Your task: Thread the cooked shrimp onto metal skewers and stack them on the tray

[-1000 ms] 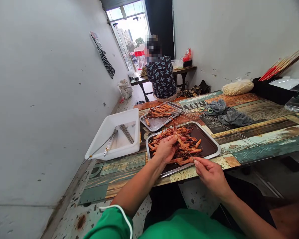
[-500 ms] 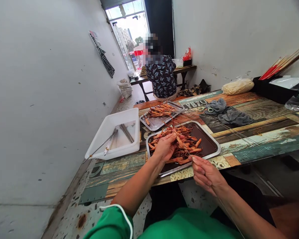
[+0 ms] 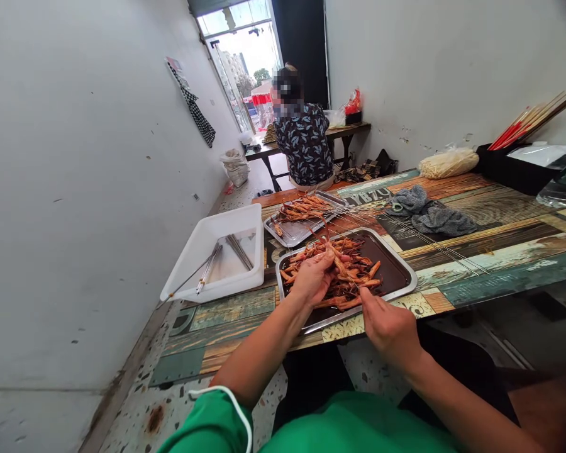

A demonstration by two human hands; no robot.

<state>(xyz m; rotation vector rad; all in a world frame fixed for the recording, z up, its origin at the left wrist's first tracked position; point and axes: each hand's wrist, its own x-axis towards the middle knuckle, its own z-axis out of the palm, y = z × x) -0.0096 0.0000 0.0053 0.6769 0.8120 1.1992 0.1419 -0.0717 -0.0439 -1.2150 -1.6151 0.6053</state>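
Note:
In my left hand (image 3: 317,272), closed over the near tray, is a reddish-brown meat strip (image 3: 340,269) with thin ends sticking up. My right hand (image 3: 387,322) is pinched shut at the tray's front edge, on a thin metal skewer (image 3: 357,287) whose visible part runs up to the meat. Most of that skewer is hidden by my fingers. Below both hands, the metal tray (image 3: 403,277) holds a heap of similar strips (image 3: 370,272) in dark liquid. Behind it, a second metal tray (image 3: 296,238) carries more strips, with skewers (image 3: 358,217) reaching out to its right.
At left stands a white plastic bin (image 3: 193,277) with bundled metal skewers (image 3: 238,250). Grey cloths (image 3: 443,219), loose skewers (image 3: 448,250), a bagged pale bundle (image 3: 448,163) and a black box (image 3: 493,165) with red-tipped sticks lie right. A person (image 3: 304,148) sits beyond the table.
My right hand has turned over, its back now facing up, and has shifted slightly up toward the meat. The skewer length trailing below it is no longer visible. My left hand stays put.

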